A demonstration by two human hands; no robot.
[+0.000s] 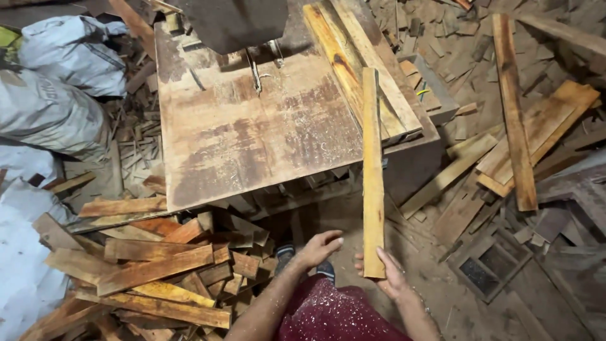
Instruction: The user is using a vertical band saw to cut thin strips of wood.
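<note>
Workshop floor, dirt and sawdust, littered with wood scraps; landmark taken as the saw table, a worn brown top with the blade upright near its far edge.

Item one: long narrow plank, pale yellow. My right hand holds its near end, fingers closed around it from beneath, thumb on top. Far end rests on the table's right side, touching the stacked boards that lie there; I judge the table carries some of the weight, so that one hand is enough.

Item two: my left hand, empty, fingers loosely curled and half open, below the table's near edge, just beside the plank's near end but apart from it.

Item three: offcut pile, reddish-brown, below and left of the table.

Item four: white sacks, left of the table.

Item five: loose planks, right of the table, crossed over one another on the floor.
</note>
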